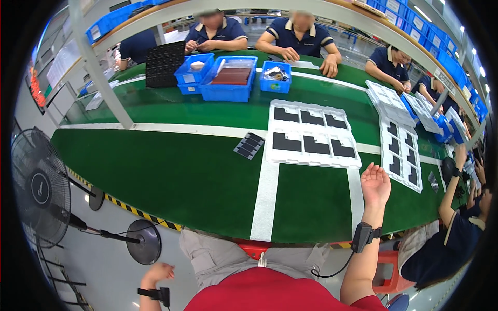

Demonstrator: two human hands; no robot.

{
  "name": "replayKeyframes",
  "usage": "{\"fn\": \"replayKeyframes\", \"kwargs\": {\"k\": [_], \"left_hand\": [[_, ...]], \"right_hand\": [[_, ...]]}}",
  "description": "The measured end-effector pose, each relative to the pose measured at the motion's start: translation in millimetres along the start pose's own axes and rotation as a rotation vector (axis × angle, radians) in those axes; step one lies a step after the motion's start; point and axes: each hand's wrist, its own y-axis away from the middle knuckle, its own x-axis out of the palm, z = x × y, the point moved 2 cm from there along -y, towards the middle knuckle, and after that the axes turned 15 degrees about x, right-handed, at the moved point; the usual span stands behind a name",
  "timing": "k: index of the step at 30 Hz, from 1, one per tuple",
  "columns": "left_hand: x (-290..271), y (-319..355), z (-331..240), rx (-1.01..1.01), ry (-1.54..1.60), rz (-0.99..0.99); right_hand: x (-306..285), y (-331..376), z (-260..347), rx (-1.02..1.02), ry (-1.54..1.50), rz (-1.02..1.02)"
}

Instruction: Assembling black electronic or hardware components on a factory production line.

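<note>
My right hand [375, 184] is raised palm-up over the green table [171, 171], fingers apart and empty, just right of a white tray [311, 133] holding several black L-shaped parts. A black strap sits on that wrist. My left hand [157, 272] hangs low beside my left thigh, off the table, fingers curled with nothing visible in it. A small dark ribbed part [249, 145] lies on the table left of the white tray.
More white trays [400, 150] with black parts lie to the right. Blue bins [228, 78] and a black grid tray [164, 64] stand at the far side, where several people sit working. A person sits at my right. A floor fan [39, 186] stands at left.
</note>
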Motion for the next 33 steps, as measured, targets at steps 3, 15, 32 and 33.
{"fn": "replayKeyframes", "kwargs": {"k": [3, 15, 32, 33], "left_hand": [[-24.5, 42.2, -63.7, 0.155, 0.210, -0.094], [-45.5, 28.4, -236.8, 1.139, 0.667, 0.020], [10.7, -121.0, -347.7, 0.885, 0.785, 0.085], [9.8, -123.1, -353.0, 0.881, 0.758, 0.085]], "right_hand": [[13.7, -13.6, -23.9, 0.027, 0.031, 0.008], [23.6, -26.2, -46.9, -0.086, 0.295, -0.133], [5.8, -54.9, -39.1, -0.441, 1.968, -0.465], [5.4, -51.7, -36.5, -0.404, 2.035, -0.396]]}}
